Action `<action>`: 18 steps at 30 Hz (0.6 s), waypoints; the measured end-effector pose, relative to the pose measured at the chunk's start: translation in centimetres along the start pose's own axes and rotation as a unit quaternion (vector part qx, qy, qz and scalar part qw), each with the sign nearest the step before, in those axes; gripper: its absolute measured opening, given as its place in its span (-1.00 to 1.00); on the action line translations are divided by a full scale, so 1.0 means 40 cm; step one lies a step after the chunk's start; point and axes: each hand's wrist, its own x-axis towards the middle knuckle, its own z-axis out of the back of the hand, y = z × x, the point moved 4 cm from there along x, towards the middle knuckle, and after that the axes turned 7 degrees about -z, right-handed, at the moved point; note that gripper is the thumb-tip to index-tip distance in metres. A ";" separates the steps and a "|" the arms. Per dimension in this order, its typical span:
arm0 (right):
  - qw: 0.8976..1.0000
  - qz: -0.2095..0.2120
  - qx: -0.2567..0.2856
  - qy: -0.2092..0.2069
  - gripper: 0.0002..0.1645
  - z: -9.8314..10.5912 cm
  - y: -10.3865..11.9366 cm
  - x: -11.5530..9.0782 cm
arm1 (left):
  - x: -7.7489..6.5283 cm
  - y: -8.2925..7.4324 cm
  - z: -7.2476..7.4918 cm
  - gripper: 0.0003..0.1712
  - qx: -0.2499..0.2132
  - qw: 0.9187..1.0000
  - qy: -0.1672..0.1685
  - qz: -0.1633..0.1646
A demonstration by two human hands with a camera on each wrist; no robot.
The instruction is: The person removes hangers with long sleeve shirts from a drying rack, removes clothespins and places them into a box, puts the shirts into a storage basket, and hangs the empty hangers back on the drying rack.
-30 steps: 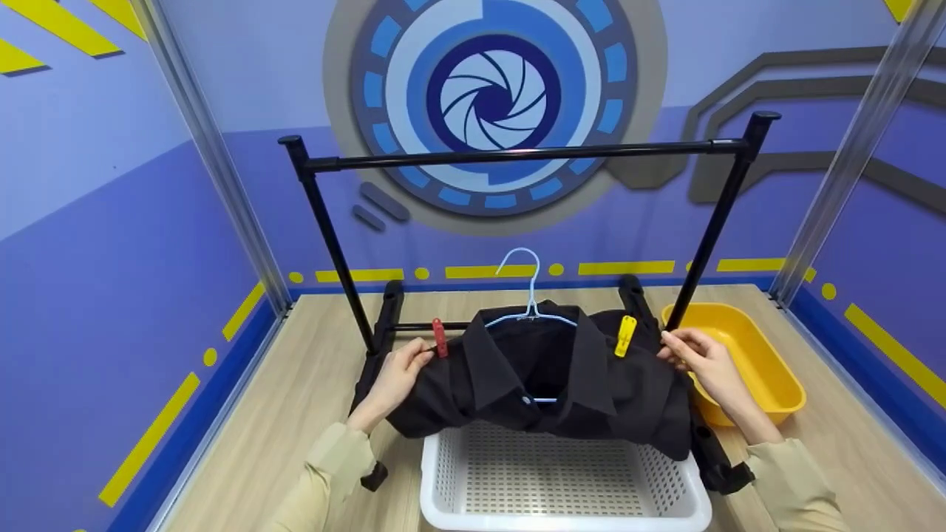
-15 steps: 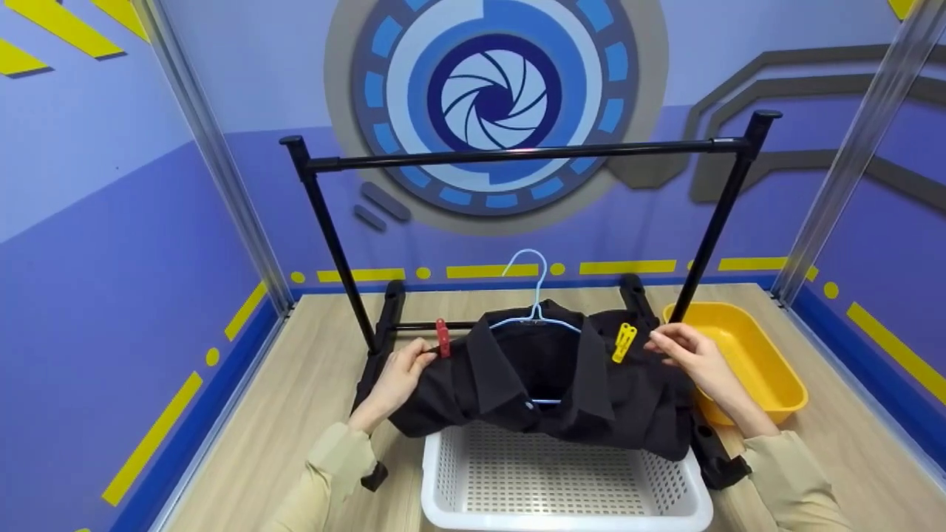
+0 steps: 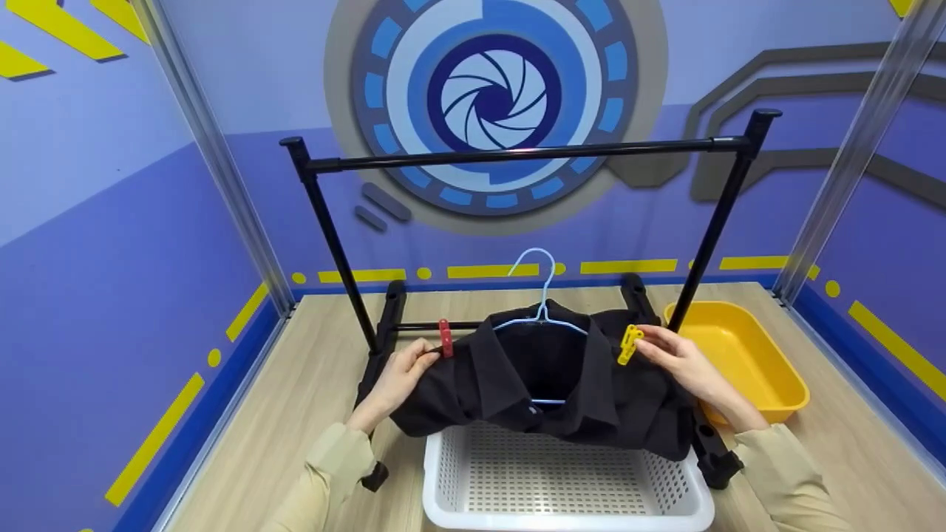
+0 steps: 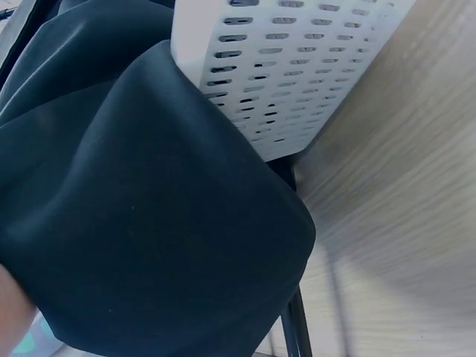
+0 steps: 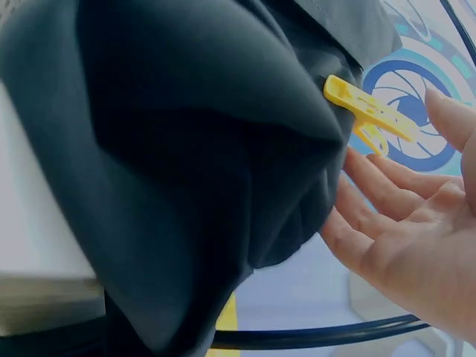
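A black collared shirt (image 3: 510, 369) lies over a light blue wire hanger (image 3: 548, 284), whose hook stands up behind the collar. My left hand (image 3: 403, 373) pinches the shirt's shoulder beside a red clothespin (image 3: 446, 338); in the left wrist view black cloth (image 4: 156, 216) hides most of this hand. A yellow clothespin (image 3: 630, 345) is clipped at the other shoulder. My right hand (image 3: 684, 362) reaches it with its fingertips. In the right wrist view the fingers (image 5: 394, 190) are loosely extended under the yellow clothespin (image 5: 368, 111), and the thumb stands apart from it.
A white perforated basket (image 3: 569, 517) stands beneath the shirt. Behind it rises a black garment rack (image 3: 517, 155), its feet on the wooden table (image 3: 244, 443). A yellow tub (image 3: 746, 355) sits at the right. Printed panels wall in the back and sides.
My right hand has moved left from the shirt's outer shoulder to the yellow clothespin. The hanger hook has shifted slightly right and now leans. My left hand keeps its grip with little movement.
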 end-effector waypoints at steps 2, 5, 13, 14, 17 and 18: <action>1.000 0.012 0.011 -0.004 -0.58 -0.002 0.003 0.001 | 0.004 -0.027 0.007 -0.92 -0.013 1.000 0.005 0.010; 0.999 0.026 0.024 -0.018 -0.65 -0.001 0.008 0.000 | 0.006 -0.038 0.011 -0.90 -0.031 0.999 0.009 0.017; 0.998 0.035 0.027 -0.036 -0.69 0.002 0.006 0.003 | 0.006 -0.029 0.009 -0.90 -0.049 0.999 0.007 0.013; 0.998 0.035 0.028 -0.039 -0.69 0.002 0.007 0.004 | 0.006 -0.029 0.009 -0.89 -0.053 0.999 0.008 0.012; 0.998 0.035 0.036 -0.046 -0.71 0.002 0.011 0.003 | 0.006 -0.029 0.008 -0.89 -0.058 0.998 0.011 0.010; 0.997 0.035 0.039 -0.048 -0.72 0.001 0.012 0.003 | 0.006 -0.029 0.008 -0.89 -0.058 0.998 0.012 0.009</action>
